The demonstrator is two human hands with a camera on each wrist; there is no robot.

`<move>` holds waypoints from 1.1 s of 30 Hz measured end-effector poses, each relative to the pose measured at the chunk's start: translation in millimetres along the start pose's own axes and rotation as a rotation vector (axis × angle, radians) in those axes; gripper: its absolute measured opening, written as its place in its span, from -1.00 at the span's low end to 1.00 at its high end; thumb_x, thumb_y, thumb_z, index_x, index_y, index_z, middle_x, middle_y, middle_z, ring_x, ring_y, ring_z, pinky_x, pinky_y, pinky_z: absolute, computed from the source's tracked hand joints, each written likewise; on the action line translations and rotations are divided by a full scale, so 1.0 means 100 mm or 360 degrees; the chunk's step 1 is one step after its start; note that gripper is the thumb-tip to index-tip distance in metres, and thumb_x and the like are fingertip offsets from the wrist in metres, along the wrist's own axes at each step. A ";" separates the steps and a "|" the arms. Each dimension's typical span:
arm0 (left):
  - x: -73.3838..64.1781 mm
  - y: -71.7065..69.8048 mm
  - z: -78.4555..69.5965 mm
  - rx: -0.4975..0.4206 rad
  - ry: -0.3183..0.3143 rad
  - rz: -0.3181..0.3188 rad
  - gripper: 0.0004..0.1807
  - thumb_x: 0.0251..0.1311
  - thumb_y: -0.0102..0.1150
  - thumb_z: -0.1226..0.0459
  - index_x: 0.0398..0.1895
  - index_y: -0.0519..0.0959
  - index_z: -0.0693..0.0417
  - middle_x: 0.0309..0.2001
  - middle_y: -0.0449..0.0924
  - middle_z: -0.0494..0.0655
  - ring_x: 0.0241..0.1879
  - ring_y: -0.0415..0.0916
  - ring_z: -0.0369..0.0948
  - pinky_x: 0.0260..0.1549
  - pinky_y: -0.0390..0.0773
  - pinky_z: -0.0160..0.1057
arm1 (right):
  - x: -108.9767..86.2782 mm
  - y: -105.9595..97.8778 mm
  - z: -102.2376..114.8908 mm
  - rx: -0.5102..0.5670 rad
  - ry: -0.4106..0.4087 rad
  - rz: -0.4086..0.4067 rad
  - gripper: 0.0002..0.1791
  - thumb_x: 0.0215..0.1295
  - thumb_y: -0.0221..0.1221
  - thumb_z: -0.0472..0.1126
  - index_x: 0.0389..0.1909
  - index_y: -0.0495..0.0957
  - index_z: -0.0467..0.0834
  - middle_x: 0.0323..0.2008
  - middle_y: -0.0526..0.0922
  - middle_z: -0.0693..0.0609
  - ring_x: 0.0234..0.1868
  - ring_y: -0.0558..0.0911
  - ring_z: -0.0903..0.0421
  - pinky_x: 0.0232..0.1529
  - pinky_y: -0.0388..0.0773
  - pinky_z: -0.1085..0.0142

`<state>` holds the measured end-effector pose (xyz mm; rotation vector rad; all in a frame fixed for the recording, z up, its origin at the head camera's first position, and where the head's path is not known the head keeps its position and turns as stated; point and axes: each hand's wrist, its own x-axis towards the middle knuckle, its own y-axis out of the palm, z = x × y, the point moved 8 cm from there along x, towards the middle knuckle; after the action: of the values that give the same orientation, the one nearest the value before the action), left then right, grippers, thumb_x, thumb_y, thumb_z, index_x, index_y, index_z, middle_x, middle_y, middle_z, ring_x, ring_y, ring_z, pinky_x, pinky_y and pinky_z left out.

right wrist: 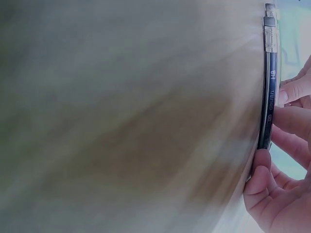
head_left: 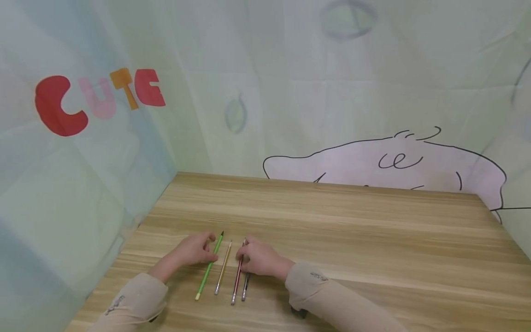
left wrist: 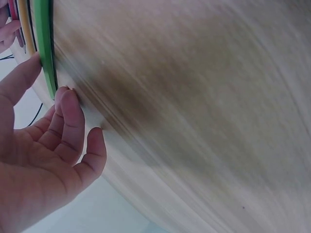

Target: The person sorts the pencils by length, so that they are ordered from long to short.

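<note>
A green pencil (head_left: 209, 267) lies slanted on the table, its dark tip pointing away. My left hand (head_left: 195, 249) is at its upper half, loosely bent, the thumb touching one side and the other fingertips near the tip in the left wrist view. To its right is a yellow pencil (head_left: 223, 269), untouched. Farther right come a dark red pencil (head_left: 237, 281) and a black pencil (right wrist: 268, 92) marked HB, with silvery eraser ends. My right hand (head_left: 263, 258) covers part of both, its thumb and fingertips pinching at the black pencil's upper part in the right wrist view.
The wood-grain table (head_left: 352, 230) extends right and back. Fabric walls surround it, with CUTE lettering (head_left: 99, 97) at left and a cartoon drawing (head_left: 394, 166) behind the far edge.
</note>
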<state>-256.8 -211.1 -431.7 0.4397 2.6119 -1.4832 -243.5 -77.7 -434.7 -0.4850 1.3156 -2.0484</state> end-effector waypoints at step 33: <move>0.02 0.01 0.02 0.0000 0.0001 0.0009 -0.44 -0.14 0.30 0.27 -0.02 0.37 0.31 -0.60 0.41 -0.11 -0.61 0.31 -0.26 -0.64 0.31 -0.34 | 0.06 0.09 -0.12 0.0335 0.0178 -0.0013 -0.88 -0.02 0.26 -0.14 -0.53 0.53 -0.08 -0.62 0.47 0.21 -0.57 0.38 0.33 -0.52 0.33 0.53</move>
<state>-258.9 -212.3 -434.3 0.4471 2.6090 -1.4819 -252.5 -76.5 -447.9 -0.2852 1.1443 -2.2179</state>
